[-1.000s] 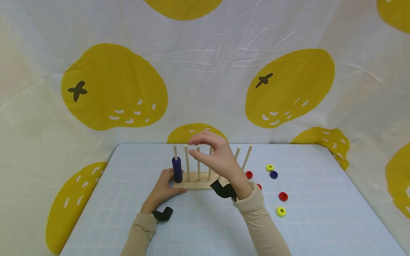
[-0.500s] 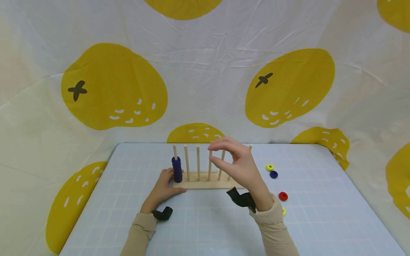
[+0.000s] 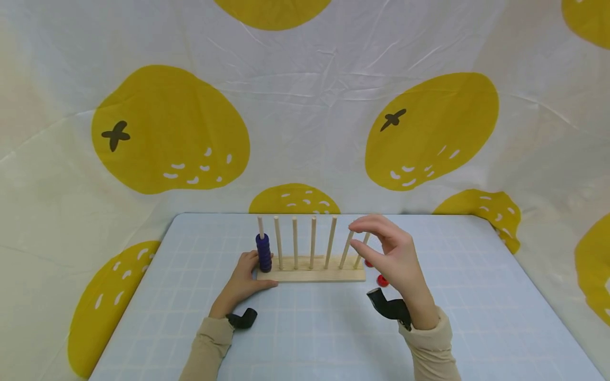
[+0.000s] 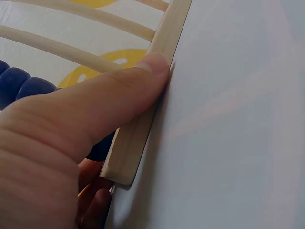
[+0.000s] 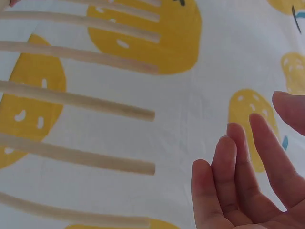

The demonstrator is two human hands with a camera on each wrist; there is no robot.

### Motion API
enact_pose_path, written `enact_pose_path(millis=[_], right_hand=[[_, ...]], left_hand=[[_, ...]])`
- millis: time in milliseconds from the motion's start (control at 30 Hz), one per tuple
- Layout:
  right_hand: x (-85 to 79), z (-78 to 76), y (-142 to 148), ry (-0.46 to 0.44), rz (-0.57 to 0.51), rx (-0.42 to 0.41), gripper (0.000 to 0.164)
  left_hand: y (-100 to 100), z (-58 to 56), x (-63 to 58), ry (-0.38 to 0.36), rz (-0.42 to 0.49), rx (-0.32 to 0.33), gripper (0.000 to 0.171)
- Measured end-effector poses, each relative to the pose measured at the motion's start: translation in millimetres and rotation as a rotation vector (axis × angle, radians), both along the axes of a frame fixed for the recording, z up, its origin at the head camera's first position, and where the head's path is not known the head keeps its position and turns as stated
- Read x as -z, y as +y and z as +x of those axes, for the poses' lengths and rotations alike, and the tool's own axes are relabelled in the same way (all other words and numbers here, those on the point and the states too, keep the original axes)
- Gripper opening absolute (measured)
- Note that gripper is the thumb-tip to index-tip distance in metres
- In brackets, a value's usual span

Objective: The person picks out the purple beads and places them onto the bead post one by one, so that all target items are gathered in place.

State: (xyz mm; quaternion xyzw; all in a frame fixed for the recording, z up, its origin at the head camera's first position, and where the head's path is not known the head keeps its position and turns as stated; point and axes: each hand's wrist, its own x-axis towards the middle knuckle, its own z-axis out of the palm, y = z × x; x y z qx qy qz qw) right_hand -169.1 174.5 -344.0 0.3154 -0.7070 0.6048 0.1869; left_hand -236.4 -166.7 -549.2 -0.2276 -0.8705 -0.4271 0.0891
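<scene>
A wooden peg rack (image 3: 310, 276) stands on the table with a row of several upright pegs (image 3: 295, 243). Dark blue rings (image 3: 263, 253) are stacked on its leftmost peg; the other pegs are bare. My left hand (image 3: 244, 283) grips the rack's left end. In the left wrist view the thumb (image 4: 119, 90) lies along the front edge of the base, and other fingers show behind the end. My right hand (image 3: 397, 259) is raised at the rightmost pegs, thumb and fingers spread apart. In the right wrist view nothing sits between its fingers (image 5: 236, 181), and the peg tips are beside them.
Two red rings (image 3: 383, 281) lie right of the rack, partly covered by my right hand. The table (image 3: 305, 338) has a pale blue checked cover. Behind it hangs a white cloth (image 3: 314, 132) printed with large yellow fruit.
My right hand has moved right, from over the middle pegs to the rack's right end. It and its arm now hide the yellow, blue and red rings further right. My left hand has stayed put.
</scene>
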Motion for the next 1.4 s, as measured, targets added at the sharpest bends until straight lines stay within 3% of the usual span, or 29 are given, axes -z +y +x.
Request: enact_pose_path(millis=[367,733,933,1133,1400], right_hand=[[10.6,5.8,36,-0.072,0.055,0.182,0.031],[29.2,-10.0,72,-0.166,0.097,0.355,0.023],[46.6,-22.6,93,-0.285,0.1,0.445,0.022],[69.6,-33.4,111,-0.421,0.146,0.551,0.031],[88.0,-41.1,125,-0.654,0.191,0.669,0.043]], left_hand=[[-1,-0.5,1.6,0.007,-0.005,0.004,0.074],[-1,0.9,0.6,-0.021,-0.009,-0.005,0.074],[0,1.7,-0.3,-0.021,-0.015,-0.011,0.074],[0,2.2,-0.1,-0.036,-0.022,-0.019,0.074],[0,2.4,-0.9,-0.025,-0.021,-0.013,0.074]])
